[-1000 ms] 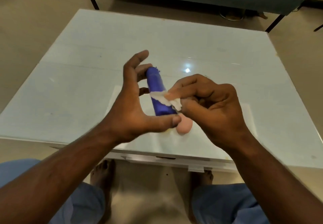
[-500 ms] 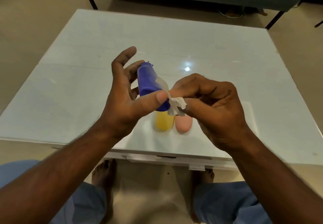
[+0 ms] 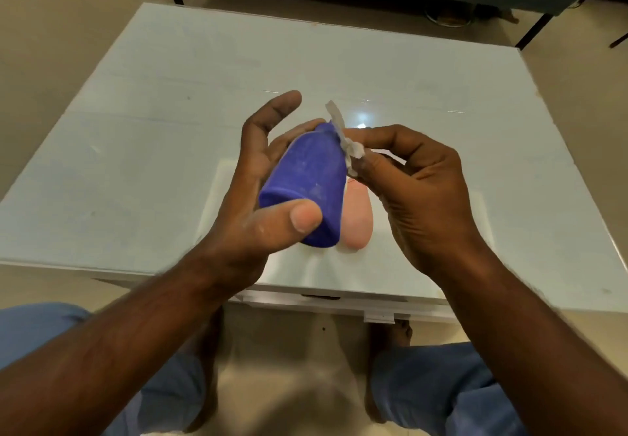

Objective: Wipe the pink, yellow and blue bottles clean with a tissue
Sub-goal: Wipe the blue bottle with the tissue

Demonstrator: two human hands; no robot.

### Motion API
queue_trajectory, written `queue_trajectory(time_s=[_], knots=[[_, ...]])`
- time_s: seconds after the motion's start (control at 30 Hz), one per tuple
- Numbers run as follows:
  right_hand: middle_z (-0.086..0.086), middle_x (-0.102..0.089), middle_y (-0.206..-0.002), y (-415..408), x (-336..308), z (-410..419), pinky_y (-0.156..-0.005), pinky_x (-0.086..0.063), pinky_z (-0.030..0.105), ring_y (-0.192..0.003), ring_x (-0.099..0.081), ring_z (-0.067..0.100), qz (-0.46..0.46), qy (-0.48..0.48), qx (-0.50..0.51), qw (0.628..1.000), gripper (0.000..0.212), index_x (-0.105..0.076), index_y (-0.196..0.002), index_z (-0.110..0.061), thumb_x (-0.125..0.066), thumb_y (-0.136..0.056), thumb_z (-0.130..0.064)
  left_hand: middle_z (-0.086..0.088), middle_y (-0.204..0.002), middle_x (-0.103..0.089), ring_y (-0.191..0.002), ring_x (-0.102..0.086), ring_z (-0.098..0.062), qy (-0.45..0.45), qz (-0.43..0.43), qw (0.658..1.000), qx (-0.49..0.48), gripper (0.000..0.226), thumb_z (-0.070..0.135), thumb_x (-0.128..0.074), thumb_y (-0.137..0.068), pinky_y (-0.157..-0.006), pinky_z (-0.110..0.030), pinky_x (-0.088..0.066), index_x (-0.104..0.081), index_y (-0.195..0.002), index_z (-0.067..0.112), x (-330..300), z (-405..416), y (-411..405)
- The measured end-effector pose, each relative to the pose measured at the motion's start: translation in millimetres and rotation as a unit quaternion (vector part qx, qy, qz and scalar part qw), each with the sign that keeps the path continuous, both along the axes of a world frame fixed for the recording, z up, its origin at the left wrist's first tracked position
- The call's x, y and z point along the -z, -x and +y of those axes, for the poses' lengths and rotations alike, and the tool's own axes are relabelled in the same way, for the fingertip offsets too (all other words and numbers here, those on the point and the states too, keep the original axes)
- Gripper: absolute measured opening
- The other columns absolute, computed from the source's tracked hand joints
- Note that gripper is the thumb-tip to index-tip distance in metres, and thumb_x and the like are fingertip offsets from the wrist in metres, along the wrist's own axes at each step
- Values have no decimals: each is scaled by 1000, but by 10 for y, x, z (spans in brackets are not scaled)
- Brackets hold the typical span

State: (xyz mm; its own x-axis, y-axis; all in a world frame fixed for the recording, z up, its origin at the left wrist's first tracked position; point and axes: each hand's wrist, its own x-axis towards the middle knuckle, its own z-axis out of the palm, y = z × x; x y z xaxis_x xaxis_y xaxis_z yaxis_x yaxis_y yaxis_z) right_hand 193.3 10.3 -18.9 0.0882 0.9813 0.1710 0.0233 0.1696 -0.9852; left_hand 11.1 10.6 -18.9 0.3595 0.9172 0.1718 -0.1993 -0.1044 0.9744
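Wiping step: my left hand (image 3: 258,204) grips the blue bottle (image 3: 306,187) while my right hand (image 3: 418,194), pinching the tissue (image 3: 345,141), rubs its neck; next, probably its base.

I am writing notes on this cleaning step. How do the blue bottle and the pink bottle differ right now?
The blue bottle is held in the air by the left hand; the pink bottle lies on the table, untouched. The tissue in the right hand touches the blue bottle's far end, not the pink one. The blue bottle partly hides the pink one. Both point away from the person.
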Motion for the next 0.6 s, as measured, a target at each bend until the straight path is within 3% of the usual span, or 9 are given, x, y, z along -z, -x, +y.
queue_trajectory(time_s=[0.07,0.23,0.33,0.5,0.6], knots=[[5,-80,-97,15,-3,-18,-86,-64,39,-91,-78,24,15,4,-24,1000,13,-78,-103,-11,-70,-97,-3,1,-145,-49,-126,-62,-24,0,6,1000,-22,120,76,-82,-56,-86,-28,-57,-25,-150,26,15,36,8],[-6,-76,-87,100,-37,-88,-75,-58,29,-82,-71,18,20,-39,-92,995,8,-76,-93,-20,-71,-88,-19,8,-141,-50,-125,-61,-10,-2,31,994,-105,119,78,-82,-50,-91,-27,-57,-29,-147,33,57,182,62],[0,-74,-88,77,-60,-92,-75,-57,30,-82,-71,21,24,-72,-114,991,9,-74,-97,-15,-69,-89,-14,7,-143,-48,-125,-61,-8,-8,64,991,-120,111,60,-84,-57,-99,-33,-57,-27,-148,32,82,220,74],[7,-72,-94,7,-61,-75,-78,-57,31,-88,-70,22,14,-102,-113,988,14,-75,-99,-5,-64,-92,-10,1,-150,-43,-132,-56,-14,-59,135,986,-81,116,49,-84,-60,-105,-37,-54,-19,-152,25,96,254,106],[8,-72,-101,28,-52,-83,-85,-58,31,-98,-70,22,-63,-118,-94,987,19,-76,-104,-16,-65,-91,-5,-8,-155,-31,-144,-41,-14,-158,230,960,-7,131,42,-95,-54,-113,-30,-44,-17,-153,6,101,183,69]])
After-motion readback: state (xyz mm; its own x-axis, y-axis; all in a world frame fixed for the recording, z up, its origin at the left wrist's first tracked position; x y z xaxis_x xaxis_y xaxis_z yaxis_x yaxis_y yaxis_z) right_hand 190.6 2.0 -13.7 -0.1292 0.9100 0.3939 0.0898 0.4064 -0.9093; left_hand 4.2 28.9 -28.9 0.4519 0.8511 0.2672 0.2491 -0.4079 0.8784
